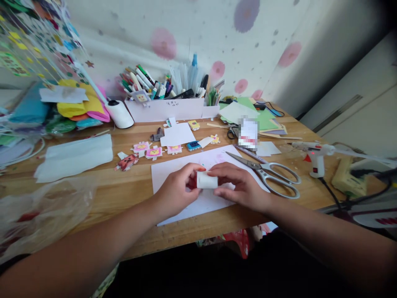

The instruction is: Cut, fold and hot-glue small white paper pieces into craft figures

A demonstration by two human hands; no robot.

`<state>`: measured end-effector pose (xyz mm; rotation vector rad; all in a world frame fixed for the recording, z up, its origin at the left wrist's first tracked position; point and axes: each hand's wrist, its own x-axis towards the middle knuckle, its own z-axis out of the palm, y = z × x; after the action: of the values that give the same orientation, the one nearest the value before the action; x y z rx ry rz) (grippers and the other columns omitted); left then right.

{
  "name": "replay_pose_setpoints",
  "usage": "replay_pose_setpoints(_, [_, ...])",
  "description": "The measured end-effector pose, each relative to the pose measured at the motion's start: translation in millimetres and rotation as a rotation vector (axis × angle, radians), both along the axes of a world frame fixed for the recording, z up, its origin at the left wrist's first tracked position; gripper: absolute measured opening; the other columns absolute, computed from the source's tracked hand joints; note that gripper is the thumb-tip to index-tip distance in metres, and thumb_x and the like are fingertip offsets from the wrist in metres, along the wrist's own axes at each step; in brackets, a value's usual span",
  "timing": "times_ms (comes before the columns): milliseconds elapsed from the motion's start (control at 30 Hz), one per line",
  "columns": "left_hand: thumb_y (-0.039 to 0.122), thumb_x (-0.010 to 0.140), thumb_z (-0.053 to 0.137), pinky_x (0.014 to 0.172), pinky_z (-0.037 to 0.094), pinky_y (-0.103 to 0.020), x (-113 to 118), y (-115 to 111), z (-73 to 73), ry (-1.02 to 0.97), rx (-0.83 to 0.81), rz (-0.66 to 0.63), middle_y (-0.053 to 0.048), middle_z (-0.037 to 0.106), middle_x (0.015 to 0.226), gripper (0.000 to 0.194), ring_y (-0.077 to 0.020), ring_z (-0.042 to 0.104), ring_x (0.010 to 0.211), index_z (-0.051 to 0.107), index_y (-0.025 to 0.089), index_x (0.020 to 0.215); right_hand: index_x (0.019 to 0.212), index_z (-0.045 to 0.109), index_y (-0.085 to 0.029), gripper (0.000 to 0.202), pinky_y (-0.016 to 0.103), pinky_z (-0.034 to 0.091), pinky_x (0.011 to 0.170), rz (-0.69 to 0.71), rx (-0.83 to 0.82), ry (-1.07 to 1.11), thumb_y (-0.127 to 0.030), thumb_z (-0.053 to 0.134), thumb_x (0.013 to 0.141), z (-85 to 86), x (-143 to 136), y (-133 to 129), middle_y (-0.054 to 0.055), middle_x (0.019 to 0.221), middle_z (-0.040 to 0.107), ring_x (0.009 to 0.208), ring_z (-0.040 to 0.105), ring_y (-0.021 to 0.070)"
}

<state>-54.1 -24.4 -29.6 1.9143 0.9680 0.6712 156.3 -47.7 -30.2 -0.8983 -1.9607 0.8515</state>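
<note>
Between both hands, a small white piece [207,181], box-like or rolled and probably paper, is held above a white sheet [182,209] on the table. My left hand [178,186] pinches its left end, where a bit of red shows by the fingers. At the right end, my right hand [240,184] grips it with thumb and fingertips. Large scissors [266,169] with silver handles lie right of my right hand, blades apart, partly over the sheet. Beyond the sheet are several small coloured paper figures [154,152] and a white paper piece [178,134].
A glue gun [316,155] stands at the right near a power strip [347,176]. A box of pens [167,109] lines the back, with green paper [248,107] beside it. White tissue [76,157] and a clear plastic bag [46,215] lie left.
</note>
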Motion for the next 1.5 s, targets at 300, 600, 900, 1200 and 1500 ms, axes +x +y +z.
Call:
replay_pose_setpoints(300, [0.015, 0.075, 0.059, 0.068, 0.057, -0.031, 2.1, 2.6, 3.0, -0.32, -0.368, 0.057, 0.002, 0.056, 0.088, 0.033, -0.0124, 0.066, 0.069, 0.049, 0.02, 0.106, 0.101, 0.067, -0.023, 0.023, 0.029, 0.053, 0.061, -0.235, -0.037, 0.118, -0.017, 0.062, 0.079, 1.4, -9.0, 7.7, 0.003, 0.083, 0.066, 0.069, 0.061, 0.0136])
replay_pose_setpoints(600, [0.018, 0.075, 0.063, 0.072, 0.056, -0.031, 0.4, 5.4, 7.0, -0.364, -0.408, 0.159, 0.002, 0.06, 0.081, 0.015, -0.0121, 0.066, 0.071, 0.056, 0.016, 0.089, 0.094, 0.07, -0.022, 0.016, 0.032, 0.053, 0.063, -0.307, 0.043, 0.141, -0.021, 0.063, 0.079, 16.2, -8.2, 9.6, 0.004, 0.081, 0.068, 0.072, 0.062, 0.0157])
replay_pose_setpoints(900, [0.021, 0.076, 0.064, 0.066, 0.053, -0.028, -1.0, 7.6, 4.2, -0.502, -0.52, 0.194, 0.002, 0.061, 0.075, 0.009, -0.0108, 0.063, 0.067, 0.059, 0.015, 0.081, 0.081, 0.067, -0.02, 0.012, 0.03, 0.051, 0.063, -0.391, -0.191, 0.181, -0.025, 0.069, 0.07, 8.4, -17.8, 13.0, 0.001, 0.072, 0.067, 0.064, 0.06, 0.0134])
replay_pose_setpoints(1200, [0.021, 0.073, 0.068, 0.064, 0.051, -0.027, -0.2, 6.2, 6.2, -0.592, -0.66, 0.179, 0.003, 0.061, 0.073, 0.014, -0.0131, 0.066, 0.065, 0.055, 0.015, 0.077, 0.081, 0.062, -0.019, 0.014, 0.026, 0.046, 0.059, -0.388, -0.34, 0.354, -0.027, 0.068, 0.071, 1.0, -22.8, 16.8, -0.002, 0.068, 0.061, 0.061, 0.056, 0.0115])
replay_pose_setpoints(1500, [0.019, 0.073, 0.066, 0.066, 0.05, -0.029, -0.3, 5.5, 6.8, -0.599, -0.683, 0.146, 0.002, 0.061, 0.073, 0.013, -0.0124, 0.064, 0.065, 0.055, 0.015, 0.078, 0.084, 0.061, -0.02, 0.013, 0.027, 0.046, 0.06, -0.393, -0.312, 0.316, -0.024, 0.065, 0.073, -4.4, -25.7, 14.7, 0.0, 0.072, 0.061, 0.064, 0.057, 0.0128])
